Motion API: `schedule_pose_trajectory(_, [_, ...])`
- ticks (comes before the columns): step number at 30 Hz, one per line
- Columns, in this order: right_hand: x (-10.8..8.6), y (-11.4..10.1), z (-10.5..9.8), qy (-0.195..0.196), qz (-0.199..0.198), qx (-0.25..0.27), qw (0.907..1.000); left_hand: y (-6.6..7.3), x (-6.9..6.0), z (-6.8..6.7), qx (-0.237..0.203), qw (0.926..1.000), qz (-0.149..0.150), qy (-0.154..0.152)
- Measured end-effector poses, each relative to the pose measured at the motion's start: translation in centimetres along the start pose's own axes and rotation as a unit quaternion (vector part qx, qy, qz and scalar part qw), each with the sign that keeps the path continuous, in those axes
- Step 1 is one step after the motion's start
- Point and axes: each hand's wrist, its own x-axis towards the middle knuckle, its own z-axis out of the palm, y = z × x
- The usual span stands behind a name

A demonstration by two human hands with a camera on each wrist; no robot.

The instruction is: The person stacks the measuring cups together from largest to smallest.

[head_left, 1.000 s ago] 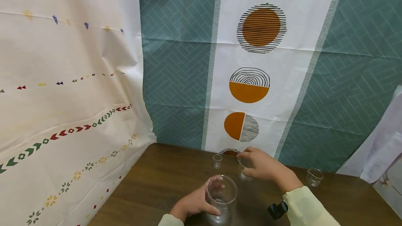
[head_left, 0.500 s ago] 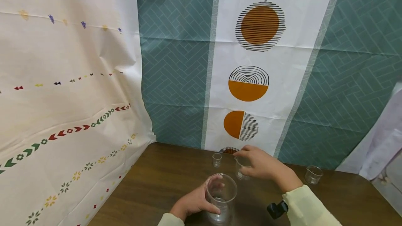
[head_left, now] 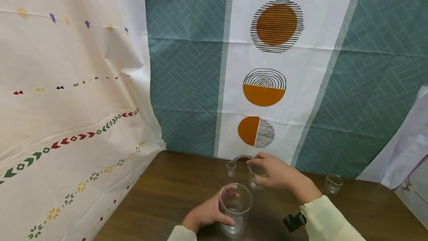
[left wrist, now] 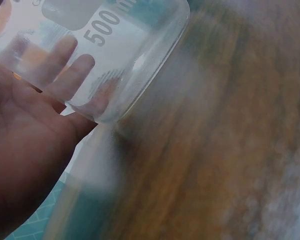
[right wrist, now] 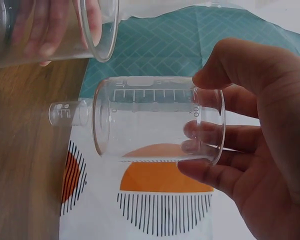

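Observation:
A large clear glass beaker (head_left: 238,215) marked 500 ml is gripped around its side by my left hand (head_left: 212,211). Its mouth faces up in the head view; whether its base touches the table I cannot tell. Fingers and thumb of my right hand (right wrist: 270,130) hold a mid-sized glass beaker (right wrist: 145,120) near its rim. White graduations run along this beaker, and in the right wrist view its base looks raised off the table. Just behind the two held beakers stands a tiny beaker (head_left: 230,169). A low, wide beaker (head_left: 333,184) stands at the right.
The brown wooden table (head_left: 160,196) reaches back to a teal and white patterned curtain (head_left: 187,84). A cream cloth (head_left: 83,122) hangs along the left side. On my right wrist a black device (head_left: 294,222) sits by the sleeve.
My right hand has shifted slightly left with the mid-sized beaker, closer above the large beaker. My left hand keeps its grip. The head view has tilted down a little.

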Motion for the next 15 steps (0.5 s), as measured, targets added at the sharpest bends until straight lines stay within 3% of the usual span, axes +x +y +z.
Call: schedule_pose_trajectory(15, [-0.3, -1.2, -0.9, -0.002, -0.011, 0.005, 0.9999, 0.2, -0.1, -0.1, -0.006, 0.9999, -0.006, -0.01])
